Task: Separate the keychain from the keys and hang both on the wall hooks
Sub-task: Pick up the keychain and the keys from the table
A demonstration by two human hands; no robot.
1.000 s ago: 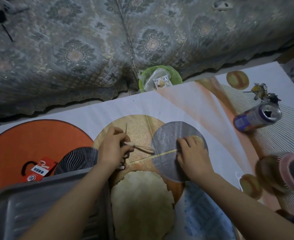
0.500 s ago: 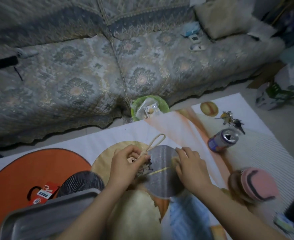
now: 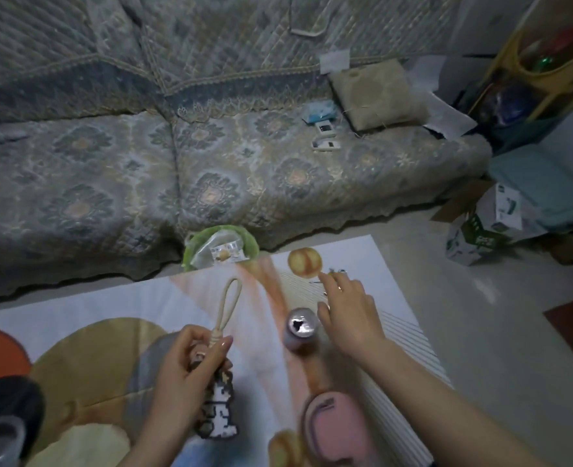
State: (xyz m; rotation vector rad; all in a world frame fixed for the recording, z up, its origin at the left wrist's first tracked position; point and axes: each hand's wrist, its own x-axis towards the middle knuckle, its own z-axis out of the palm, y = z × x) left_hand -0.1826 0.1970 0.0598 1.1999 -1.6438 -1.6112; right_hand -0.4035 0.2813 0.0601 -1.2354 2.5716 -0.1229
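Your left hand (image 3: 190, 369) pinches the keychain (image 3: 218, 396) at its knot, cord loop above, beaded charm dangling below. Your right hand (image 3: 349, 311), fingers spread and empty, reaches the keys (image 3: 337, 272) just past its fingertips; the drink can (image 3: 300, 332) beside your thumb could tip.

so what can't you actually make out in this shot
- Keys, head view: the right hand reaching over them covers most; what shows is small and blurred, so no count.
- Keychain: the left hand wraps its middle; the pixel charm is smeared, its design unclear.
- Wall hooks: none in view.
- Pink object: cut by the bottom edge and blurred.
- Can: label unreadable.
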